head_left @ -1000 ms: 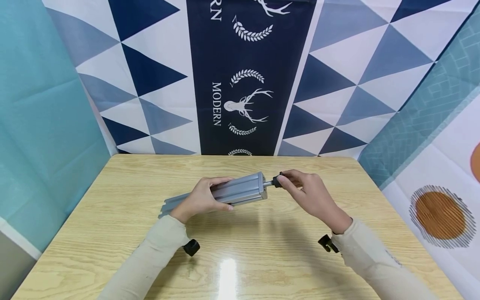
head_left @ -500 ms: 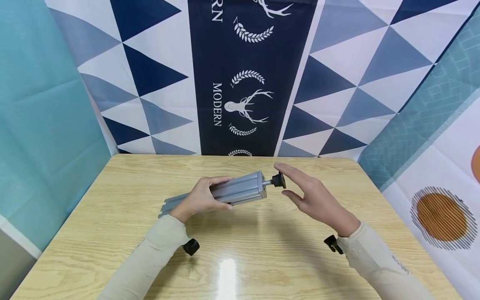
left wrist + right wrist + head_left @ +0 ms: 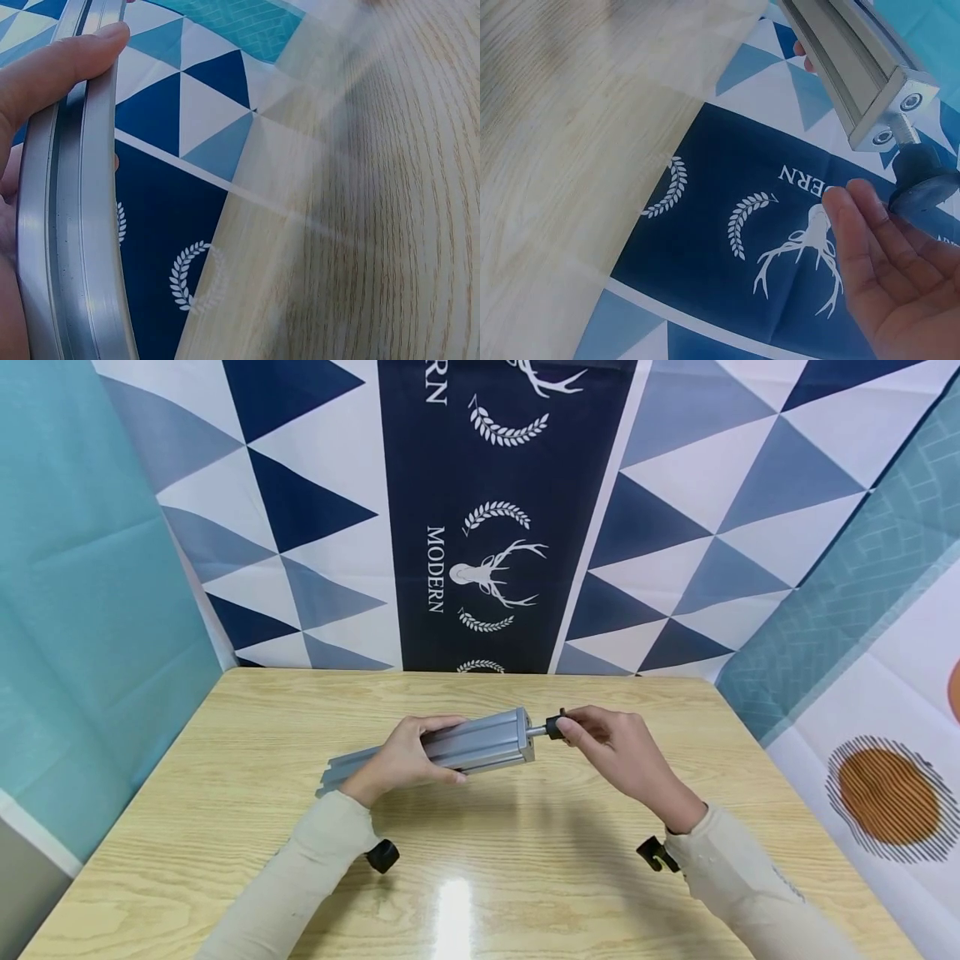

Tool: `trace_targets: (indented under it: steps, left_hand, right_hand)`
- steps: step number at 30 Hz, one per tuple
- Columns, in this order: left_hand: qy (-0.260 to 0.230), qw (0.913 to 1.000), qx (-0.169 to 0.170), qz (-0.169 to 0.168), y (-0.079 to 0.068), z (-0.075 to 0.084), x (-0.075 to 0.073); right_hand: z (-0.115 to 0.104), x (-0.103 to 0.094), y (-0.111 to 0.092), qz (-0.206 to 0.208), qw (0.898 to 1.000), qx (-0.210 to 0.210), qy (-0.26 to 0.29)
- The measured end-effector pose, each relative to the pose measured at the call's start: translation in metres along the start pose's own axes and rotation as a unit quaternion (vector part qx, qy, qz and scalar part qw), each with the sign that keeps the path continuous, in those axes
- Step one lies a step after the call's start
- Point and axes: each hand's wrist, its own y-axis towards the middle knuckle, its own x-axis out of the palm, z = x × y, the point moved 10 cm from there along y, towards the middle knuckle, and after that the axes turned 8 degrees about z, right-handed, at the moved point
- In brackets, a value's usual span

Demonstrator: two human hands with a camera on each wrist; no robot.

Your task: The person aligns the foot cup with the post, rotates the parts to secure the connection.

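A grey aluminium profile with long grooves is held at a slant over the table, its right end raised. My left hand grips it around the middle, the thumb lying across a groove in the left wrist view. Two bolts show in the end plate in the right wrist view. From that plate a threaded stem sticks out, tipped with a black levelling foot. My right hand pinches the foot's round base between thumb and fingers in the head view.
Under both hands lies a light wood-grain table. A patterned cloth hangs behind its far edge, with a teal cloth at the left side. Black wrist devices show under the cream sleeves.
Half a second ago my right hand had its fingers spread apart around the foot; now they have closed onto it again. The left hand and profile stay almost in place.
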Motion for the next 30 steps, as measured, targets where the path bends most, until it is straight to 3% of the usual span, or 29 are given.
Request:
trace_targets:
  steps: [5,8,12,15,18,22,25,27,30]
  left_hand:
    - [0.001,1.0000,0.003,0.005,-0.001,0.002,-0.002]
    - [0.001,1.0000,0.001,0.007,-0.002,0.006,-0.004]
    - [0.000,1.0000,-0.002,0.006,-0.003,0.006,-0.004]
    - [0.002,1.0000,-0.001,0.005,-0.002,0.002,-0.003]
    - [0.005,1.0000,0.002,0.001,-0.002,0.003,-0.002]
    - [0.010,0.9999,0.003,0.001,-0.001,0.002,-0.001]
    - [0.008,1.0000,0.003,0.001,0.000,0.002,0.000]
    - [0.014,0.9999,0.004,0.001,0.000,0.002,0.000]
    - [0.020,0.9998,0.003,0.002,0.000,0.002,-0.001]
  right_hand:
    - [-0.004,-0.001,0.000,-0.022,1.000,-0.022,-0.004]
    - [-0.015,-0.002,-0.001,-0.031,0.995,-0.088,-0.023]
    - [-0.034,-0.006,-0.007,-0.010,0.979,-0.200,-0.047]
    - [-0.038,-0.008,-0.009,0.004,0.973,-0.225,-0.048]
    - [-0.032,-0.008,-0.007,0.004,0.980,-0.194,-0.040]
    - [-0.015,-0.005,-0.003,-0.017,0.996,-0.088,-0.016]
    - [-0.003,-0.001,-0.002,-0.026,1.000,-0.014,0.004]
    - [0.000,-0.001,-0.002,-0.029,0.999,0.010,0.009]
    - [0.001,0.000,-0.002,-0.037,0.999,0.011,0.009]
